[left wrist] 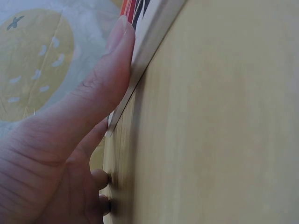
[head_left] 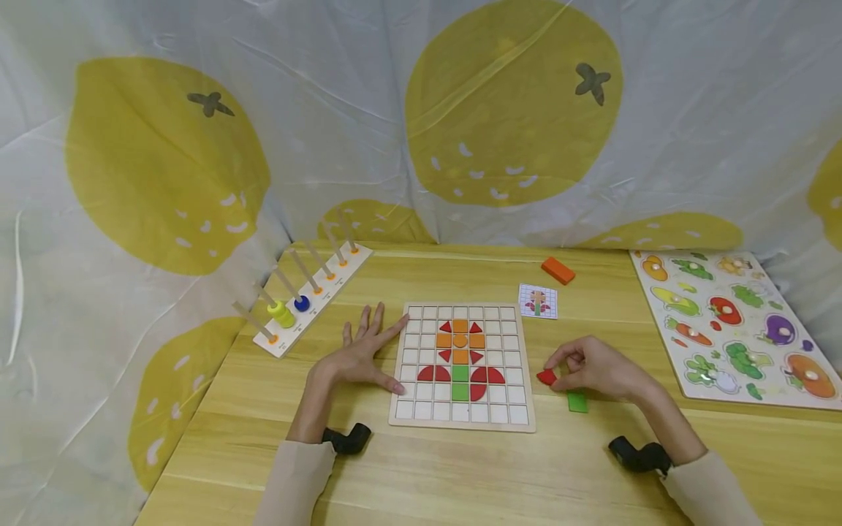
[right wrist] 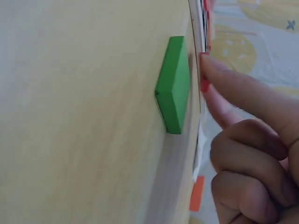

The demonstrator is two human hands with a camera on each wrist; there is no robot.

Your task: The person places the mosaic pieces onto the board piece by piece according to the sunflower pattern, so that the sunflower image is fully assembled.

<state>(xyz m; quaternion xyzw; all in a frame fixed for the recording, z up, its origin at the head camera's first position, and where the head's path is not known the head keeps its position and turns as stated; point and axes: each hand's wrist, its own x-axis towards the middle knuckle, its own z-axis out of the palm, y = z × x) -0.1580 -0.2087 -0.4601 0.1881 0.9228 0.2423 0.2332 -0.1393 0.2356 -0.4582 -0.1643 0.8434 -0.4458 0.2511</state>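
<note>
My right hand (head_left: 590, 367) pinches a red quarter-circle piece (head_left: 547, 377) between thumb and index finger, just off the right side of the wooden grid board (head_left: 421, 414). A green square tile (head_left: 577, 402) lies on the table beside that hand; the right wrist view shows its thick edge. Spread fingers of my left hand (head_left: 358, 353) rest along the board's left edge, with thumb and index finger touching the frame. On the board, orange tiles (head_left: 460, 357), red triangles (head_left: 446, 327), red quarter-circles (head_left: 478, 392) and green squares (head_left: 460, 382) form a flower-like pattern.
A printed pattern card (head_left: 538, 301) lies at the board's upper right, near an orange block (head_left: 558, 271). To the left stands a peg counting rack (head_left: 312, 299) with yellow and blue rings. A vegetable knob puzzle (head_left: 743, 329) sits at the right. A lemon-print curtain (head_left: 342, 131) hangs behind.
</note>
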